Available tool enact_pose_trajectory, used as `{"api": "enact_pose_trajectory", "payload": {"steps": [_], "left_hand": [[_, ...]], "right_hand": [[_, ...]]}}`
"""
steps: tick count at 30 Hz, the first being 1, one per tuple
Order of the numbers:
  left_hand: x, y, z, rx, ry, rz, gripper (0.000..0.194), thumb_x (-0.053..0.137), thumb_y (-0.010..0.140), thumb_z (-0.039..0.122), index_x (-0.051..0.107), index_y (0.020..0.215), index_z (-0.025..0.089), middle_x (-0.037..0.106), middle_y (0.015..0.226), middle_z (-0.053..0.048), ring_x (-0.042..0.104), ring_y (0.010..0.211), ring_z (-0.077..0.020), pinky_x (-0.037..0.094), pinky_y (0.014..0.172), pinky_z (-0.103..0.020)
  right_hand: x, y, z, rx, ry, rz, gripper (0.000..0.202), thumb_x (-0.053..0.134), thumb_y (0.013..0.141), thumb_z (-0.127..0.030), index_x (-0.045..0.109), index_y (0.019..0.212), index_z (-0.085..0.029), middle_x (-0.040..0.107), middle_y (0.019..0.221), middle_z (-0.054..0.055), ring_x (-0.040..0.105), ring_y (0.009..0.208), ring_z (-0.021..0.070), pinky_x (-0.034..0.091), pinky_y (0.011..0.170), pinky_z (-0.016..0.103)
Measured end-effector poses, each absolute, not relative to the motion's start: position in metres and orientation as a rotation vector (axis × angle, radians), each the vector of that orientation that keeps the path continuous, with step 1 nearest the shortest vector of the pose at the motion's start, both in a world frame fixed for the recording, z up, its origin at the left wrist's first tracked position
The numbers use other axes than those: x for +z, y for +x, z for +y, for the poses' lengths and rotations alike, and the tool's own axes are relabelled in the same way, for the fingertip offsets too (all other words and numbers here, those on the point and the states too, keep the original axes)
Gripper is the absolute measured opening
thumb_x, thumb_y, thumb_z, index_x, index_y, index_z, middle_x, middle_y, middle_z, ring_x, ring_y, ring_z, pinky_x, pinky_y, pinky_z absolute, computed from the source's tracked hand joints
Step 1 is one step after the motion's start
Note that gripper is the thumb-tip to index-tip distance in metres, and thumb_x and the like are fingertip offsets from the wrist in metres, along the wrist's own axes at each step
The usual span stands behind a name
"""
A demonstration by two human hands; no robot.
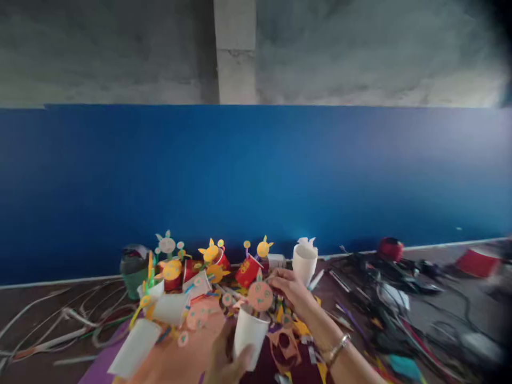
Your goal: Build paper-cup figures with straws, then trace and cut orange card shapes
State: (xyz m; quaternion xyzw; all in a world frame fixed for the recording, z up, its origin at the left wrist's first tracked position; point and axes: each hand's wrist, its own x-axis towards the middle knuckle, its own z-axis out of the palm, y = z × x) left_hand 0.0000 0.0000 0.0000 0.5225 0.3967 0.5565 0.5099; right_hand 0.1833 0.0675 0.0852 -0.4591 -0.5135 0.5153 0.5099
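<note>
Clamping our left hand (224,354) round the cup (251,335), we should gently steady the pink disc (260,296), right hand (293,290) pinching its edge.

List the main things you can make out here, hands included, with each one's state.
Held white cup: mouth up, slightly tilted
Left hand: closed around that cup
Pink paper disc: standing above its rim
Right hand: fingers beside the disc, grip unclear
Back white cup: upright
Middle red cup: tilted
Leftmost white cup: lying down
Bracelet: worn
</note>
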Motion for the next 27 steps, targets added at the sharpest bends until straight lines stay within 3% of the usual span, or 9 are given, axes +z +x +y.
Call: {"api": "enact_pose_trajectory", "payload": {"steps": [5, 7, 10, 27], "left_hand": [[-0.005, -0.008, -0.002, 1.323, 1.285, 1.007, 0.06, 0.072, 0.062, 0.058, 0.062, 0.101, 0.014, 0.071, 0.093, -0.014, 0.067, 0.082, -0.0273, 0.054, 0.072, -0.032], [0.004, -0.011, -0.006, 1.222, 1.304, 0.95, 0.055, 0.073, 0.065, 0.052, 0.061, 0.103, 0.014, 0.071, 0.096, -0.013, 0.066, 0.087, -0.0277, 0.053, 0.079, -0.034], [0.016, -0.011, -0.011, 1.244, 1.255, 0.935, 0.051, 0.072, 0.067, 0.049, 0.061, 0.102, 0.015, 0.071, 0.099, -0.013, 0.065, 0.092, -0.0286, 0.052, 0.079, -0.033], [0.006, -0.006, -0.012, 1.256, 1.214, 0.965, 0.049, 0.072, 0.066, 0.052, 0.06, 0.097, 0.015, 0.07, 0.083, -0.008, 0.064, 0.076, -0.0232, 0.052, 0.068, -0.03]], "right_hand": [[0.088, 0.189, 0.065, 1.225, -1.11, -1.32, 0.009, 0.058, 0.061, -0.022, 0.054, 0.058, -0.015, 0.052, 0.051, -0.003, 0.041, 0.05, 0.0091, 0.026, 0.05, 0.023], [0.086, 0.189, 0.065, 1.218, -1.109, -1.363, 0.008, 0.059, 0.063, -0.021, 0.056, 0.061, -0.014, 0.053, 0.054, -0.003, 0.042, 0.053, 0.0096, 0.028, 0.052, 0.024], [0.084, 0.189, 0.063, 1.22, -1.123, -1.41, 0.009, 0.06, 0.067, -0.022, 0.057, 0.064, -0.014, 0.051, 0.055, -0.003, 0.041, 0.054, 0.0096, 0.028, 0.052, 0.024], [0.092, 0.19, 0.058, 1.26, -1.092, -1.513, 0.01, 0.057, 0.072, -0.023, 0.057, 0.068, -0.014, 0.046, 0.058, -0.004, 0.035, 0.055, 0.0091, 0.023, 0.053, 0.025]]}}
